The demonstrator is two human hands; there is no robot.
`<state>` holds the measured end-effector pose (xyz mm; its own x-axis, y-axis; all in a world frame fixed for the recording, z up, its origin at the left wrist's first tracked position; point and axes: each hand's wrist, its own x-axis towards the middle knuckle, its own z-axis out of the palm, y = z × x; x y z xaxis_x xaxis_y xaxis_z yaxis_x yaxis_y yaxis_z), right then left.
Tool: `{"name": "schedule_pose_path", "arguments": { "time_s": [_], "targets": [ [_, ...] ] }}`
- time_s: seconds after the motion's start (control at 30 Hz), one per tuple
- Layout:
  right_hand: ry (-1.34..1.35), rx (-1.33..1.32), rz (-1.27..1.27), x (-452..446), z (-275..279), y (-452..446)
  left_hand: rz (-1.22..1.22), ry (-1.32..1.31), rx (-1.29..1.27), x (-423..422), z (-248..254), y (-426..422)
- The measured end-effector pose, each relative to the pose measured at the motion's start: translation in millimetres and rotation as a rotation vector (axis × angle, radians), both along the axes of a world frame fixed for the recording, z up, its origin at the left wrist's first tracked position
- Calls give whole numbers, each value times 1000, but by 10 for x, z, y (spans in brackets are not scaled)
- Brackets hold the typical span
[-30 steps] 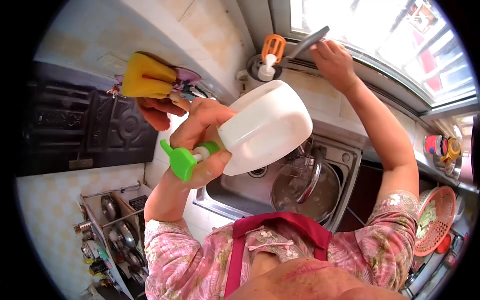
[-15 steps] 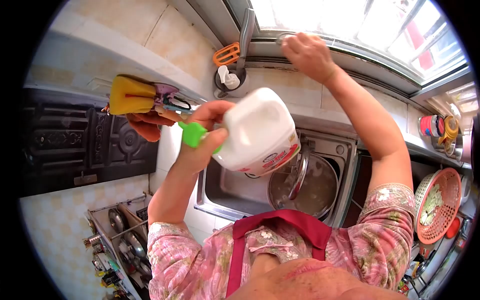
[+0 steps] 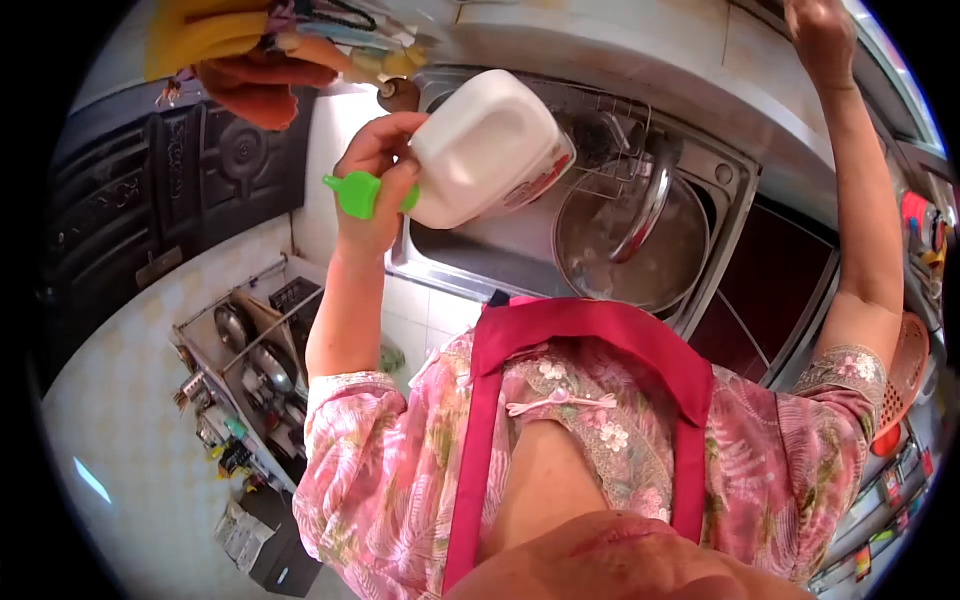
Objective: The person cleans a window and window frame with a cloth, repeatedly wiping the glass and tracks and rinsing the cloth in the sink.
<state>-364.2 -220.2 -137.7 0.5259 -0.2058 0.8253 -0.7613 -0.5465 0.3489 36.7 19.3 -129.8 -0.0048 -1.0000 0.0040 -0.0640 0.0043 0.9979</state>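
Note:
My left hand [image 3: 385, 165] is closed around the neck end of a white plastic jug [image 3: 475, 150], tilted on its side above the sink [image 3: 440, 262]. A bright green cap [image 3: 358, 194] sticks out past my thumb. Red print shows on the jug's far lower edge. Up at the top right, near the window frame, my right hand [image 3: 825, 40] is raised with its fingers curled; the frame edge cuts them off, so whatever they hold is hidden. Under the chrome faucet [image 3: 650, 200], a round metal pot [image 3: 590, 255] with cloudy water stands in the sink.
A wire rack [image 3: 605, 120] sits behind the faucet. Yellow and orange gloves or cloths [image 3: 205, 35] hang at the upper left, above dark panels [image 3: 170, 190]. A shelf [image 3: 235, 375] with metal lids stands lower left. An orange colander [image 3: 905, 375] is at the right edge.
The view has tipped downward, showing more sink and less window. My right hand now appears farther right, at the frame's top edge. My left hand still holds the jug.

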Motion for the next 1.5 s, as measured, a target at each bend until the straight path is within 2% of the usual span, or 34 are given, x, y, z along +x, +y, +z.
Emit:
{"name": "schedule_pose_path", "arguments": {
  "time_s": [0.1,0.3,0.4,0.47,0.53,0.6,0.63,0.7,0.73,0.8,0.83,0.9,0.93,1.0,1.07,1.17,1.27,1.33,1.37,1.4,1.43,1.5],
  "targets": [
    [-70,179,-52,252,-59,4,102,61,44,104,-18,275],
    [-20,193,15,341,28,152,219,18,69,323,127,788],
    [38,217,58,317,-72,97,308,-34,162,375,9,974],
    [57,218,-11,401,55,212,306,-55,269,567,-336,1069],
    [11,301,-150,299,-245,-116,258,-197,233,566,-801,1025],
    [-39,299,-119,586,-156,-66,236,-322,117,742,-1658,1066],
    [-49,297,-83,807,-118,-40,193,-343,172,683,-1820,1055],
    [-84,303,-1,1190,-43,39,269,-375,193,703,-2411,1199],
    [-104,303,35,1257,-13,26,315,-374,187,664,-2574,1253],
    [-100,289,71,1114,31,17,393,-775,128,548,-2744,1328],
    [-63,293,52,948,34,27,505,-688,251,590,-2859,1381],
    [80,287,-67,577,26,27,520,-787,119,589,-2892,1474],
    [39,256,0,365,14,60,533,-836,56,571,-2871,1550],
    [21,241,-104,22,-5,164,560,-834,126,522,-2812,1787],
    [-40,227,-142,-133,13,253,666,-258,542,535,-2891,2032],
    [-51,244,-186,46,-15,233,666,-224,343,501,-2897,2282],
    [-40,258,-85,444,-57,54,388,-939,452,633,-2332,2525],
    [-31,304,-178,835,-16,41,616,-809,623,656,-1752,2459],
    [-35,336,-94,955,-43,-16,589,-835,398,551,-1401,2171],
    [-56,258,-10,1076,-25,-42,555,-853,183,362,-1034,1746],
    [-84,234,45,1153,-68,-114,489,-676,84,70,-687,1262],
    [-98,246,49,1151,-85,-102,137,-656,-257,-526,-311,221]
  ]
}}
